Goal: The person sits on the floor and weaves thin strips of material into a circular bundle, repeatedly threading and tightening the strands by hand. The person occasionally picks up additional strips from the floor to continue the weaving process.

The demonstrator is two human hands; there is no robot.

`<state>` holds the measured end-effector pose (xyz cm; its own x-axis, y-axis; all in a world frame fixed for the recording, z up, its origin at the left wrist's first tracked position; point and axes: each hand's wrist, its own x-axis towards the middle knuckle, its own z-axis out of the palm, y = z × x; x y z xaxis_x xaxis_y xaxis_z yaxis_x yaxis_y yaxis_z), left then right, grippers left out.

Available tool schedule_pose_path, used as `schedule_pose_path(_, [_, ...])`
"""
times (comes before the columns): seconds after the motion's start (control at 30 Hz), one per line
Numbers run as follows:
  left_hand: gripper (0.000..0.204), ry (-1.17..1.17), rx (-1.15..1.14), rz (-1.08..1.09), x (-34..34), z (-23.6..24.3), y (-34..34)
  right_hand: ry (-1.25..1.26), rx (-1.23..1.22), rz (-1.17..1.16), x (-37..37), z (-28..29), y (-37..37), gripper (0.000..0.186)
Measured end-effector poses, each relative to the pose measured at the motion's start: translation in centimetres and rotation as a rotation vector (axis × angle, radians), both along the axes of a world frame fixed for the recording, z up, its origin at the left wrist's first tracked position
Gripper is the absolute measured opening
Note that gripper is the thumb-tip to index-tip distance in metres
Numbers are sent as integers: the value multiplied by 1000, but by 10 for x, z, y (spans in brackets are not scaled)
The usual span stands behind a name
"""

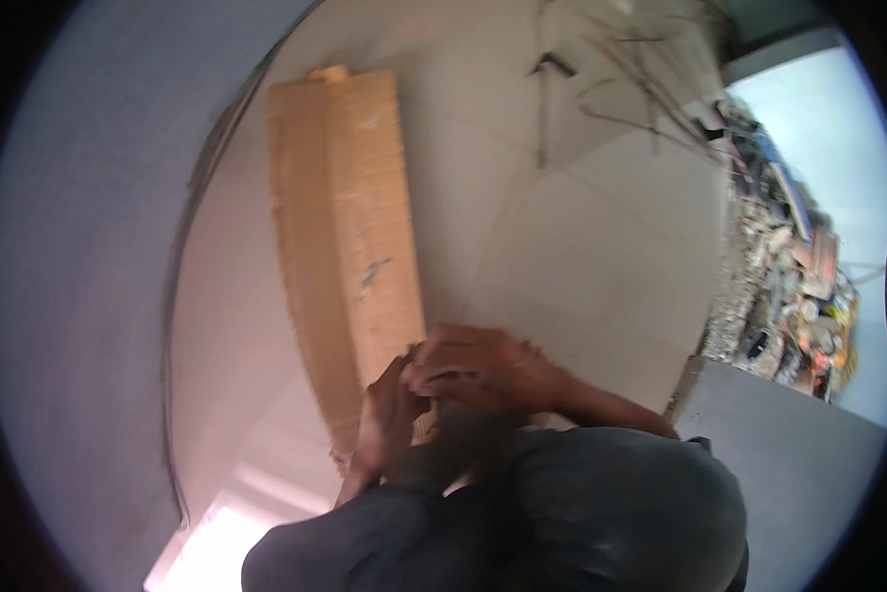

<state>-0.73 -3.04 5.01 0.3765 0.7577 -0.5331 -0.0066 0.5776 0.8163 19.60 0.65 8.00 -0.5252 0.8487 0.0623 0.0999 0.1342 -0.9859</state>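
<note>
A long strip of brown corrugated cardboard point(379, 217), creased lengthwise and torn in places, lies on the tiled floor. Over its near end my two hands meet in front of my knees. My left hand point(389, 414) has its fingers curled at the cardboard's near right edge. Against it, from the right, comes my right hand point(478, 365), fingers bent and pressed toward the left hand's fingertips. Whatever sits between the fingers is hidden and blurred.
Bent thin rods point(651, 94) lie on the floor at the far right, with a small black piece point(559, 66) near them. A grey wall point(88, 257) runs along the left. Mixed rubble and scrap point(784, 286) lie beyond the opening at right.
</note>
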Motion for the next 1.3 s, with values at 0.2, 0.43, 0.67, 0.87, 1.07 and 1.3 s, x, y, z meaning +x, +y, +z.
schedule_pose_path(0.2, [41, -109, 125, 38, 7, -9, -6, 11, 57, -270, 0, -15, -3, 14])
schedule_pose_path(0.43, [39, 45, 230, -5, 10, -7, -7, 114, -342, -186, 9, -20, -4, 20])
schedule_pose_path(0.67, [38, -33, 268, 52, -3, -11, -6, -365, 1, -792, 106, -105, 71, 17])
schedule_pose_path(0.87, [40, -180, 386, 183, -4, -1, 19, -992, 464, -623, 220, -126, 160, 76])
schedule_pose_path(1.07, [44, -174, 440, 280, 1, -4, 26, -1001, 277, -397, 229, -124, 175, 27])
schedule_pose_path(1.3, [54, -3, 261, 526, 0, 0, 21, -873, 881, -309, 125, -81, 123, 15])
